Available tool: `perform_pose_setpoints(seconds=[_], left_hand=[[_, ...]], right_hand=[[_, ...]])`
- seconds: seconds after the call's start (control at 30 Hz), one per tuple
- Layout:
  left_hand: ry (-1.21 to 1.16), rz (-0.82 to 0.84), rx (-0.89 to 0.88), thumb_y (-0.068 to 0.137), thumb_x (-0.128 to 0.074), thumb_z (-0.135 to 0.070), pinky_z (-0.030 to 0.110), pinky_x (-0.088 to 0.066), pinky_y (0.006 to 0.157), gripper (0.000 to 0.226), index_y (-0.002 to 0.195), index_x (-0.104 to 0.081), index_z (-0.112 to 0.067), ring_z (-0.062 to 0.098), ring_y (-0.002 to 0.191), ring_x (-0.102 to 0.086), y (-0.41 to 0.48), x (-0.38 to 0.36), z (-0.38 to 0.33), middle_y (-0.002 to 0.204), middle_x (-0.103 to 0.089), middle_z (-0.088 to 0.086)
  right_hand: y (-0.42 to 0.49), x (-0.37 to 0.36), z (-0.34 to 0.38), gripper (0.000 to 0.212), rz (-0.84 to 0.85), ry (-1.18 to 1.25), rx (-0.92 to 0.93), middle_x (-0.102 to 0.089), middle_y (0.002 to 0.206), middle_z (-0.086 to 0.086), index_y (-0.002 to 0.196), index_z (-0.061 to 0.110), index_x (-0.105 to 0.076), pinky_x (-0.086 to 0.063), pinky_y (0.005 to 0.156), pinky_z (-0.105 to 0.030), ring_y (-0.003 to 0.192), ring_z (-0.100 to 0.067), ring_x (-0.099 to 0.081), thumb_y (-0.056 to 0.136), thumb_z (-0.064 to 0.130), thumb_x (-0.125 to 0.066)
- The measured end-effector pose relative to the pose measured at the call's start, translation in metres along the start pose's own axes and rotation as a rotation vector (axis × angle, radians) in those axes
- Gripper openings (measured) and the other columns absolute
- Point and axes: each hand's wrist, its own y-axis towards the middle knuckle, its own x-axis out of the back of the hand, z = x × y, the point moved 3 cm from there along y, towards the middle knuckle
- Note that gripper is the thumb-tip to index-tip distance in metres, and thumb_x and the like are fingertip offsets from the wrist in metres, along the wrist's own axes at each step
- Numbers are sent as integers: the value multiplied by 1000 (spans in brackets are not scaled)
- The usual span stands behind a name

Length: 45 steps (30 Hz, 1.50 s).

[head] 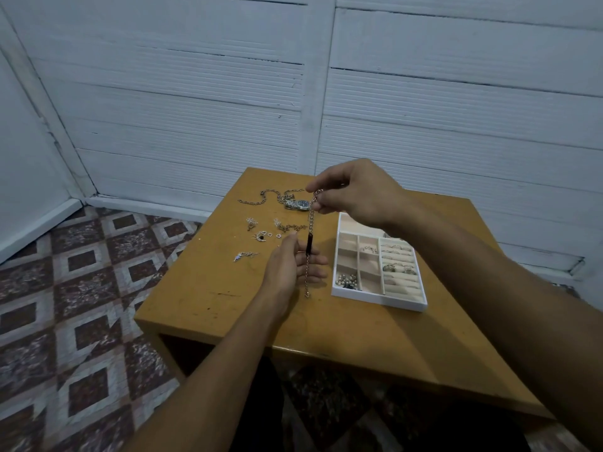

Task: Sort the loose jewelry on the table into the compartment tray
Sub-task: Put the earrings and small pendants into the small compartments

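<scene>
My right hand (357, 194) pinches the top end of a chain bracelet (309, 243) with a black bar in its middle; the chain hangs straight down above the table. My left hand (293, 265) is open, palm turned toward the chain, fingers straight just behind its lower half. The white compartment tray (378, 298) lies to the right of the hands. It holds rings on rolls at its right side and beaded pieces in its near left compartment. Loose jewelry lies on the table to the left: a wristwatch (298, 204), a long chain (257, 199) and several small earrings and charms (261, 236).
The small ochre wooden table (228, 308) stands against a white panelled wall. A patterned tile floor shows to the left and below. The table's near edge lies close under my forearms.
</scene>
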Motion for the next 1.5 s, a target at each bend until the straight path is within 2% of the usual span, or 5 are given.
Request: perform_pose_setpoints(seconds=[0.67,0.87,1.03,1.33,1.5], left_hand=[[-288,207,307,100,-35,-42,25,-30,51,42,86,-59,-10,14,51,-48,-24,-27,12,70,-66,5],[-665,241,413,101,-36,-38,29,-58,58,51,119,-57,6,24,70,-69,-25,-35,5,96,-70,19],[-808,203,437,100,-39,-35,35,-59,73,52,123,-55,9,29,82,-71,-23,-34,3,112,-67,24],[-868,111,414,101,-37,-30,37,-58,76,43,113,-56,6,29,76,-70,-17,-24,-9,88,-69,23],[-744,79,414,104,-31,-24,24,-53,44,37,98,-57,2,19,49,-66,-17,-23,-14,64,-68,14]], right_hand=[[10,45,6,9,-99,45,-27,-66,84,-17,93,-1,-62,-60,80,-34,78,-22,-71,87,-8,-60],[5,47,12,9,-122,17,5,-69,85,-18,88,4,-60,-60,78,-34,83,-26,-73,87,-5,-63],[-6,34,13,7,-71,-41,14,-71,86,-18,89,2,-62,-60,75,-28,77,-20,-72,86,-3,-66],[-42,4,7,8,92,-253,30,-74,82,-5,89,7,-66,-59,73,-28,75,-14,-72,83,5,-71],[-57,-8,-6,12,153,-264,-2,-73,84,-8,81,12,-65,-57,77,-44,76,-20,-71,78,6,-75]])
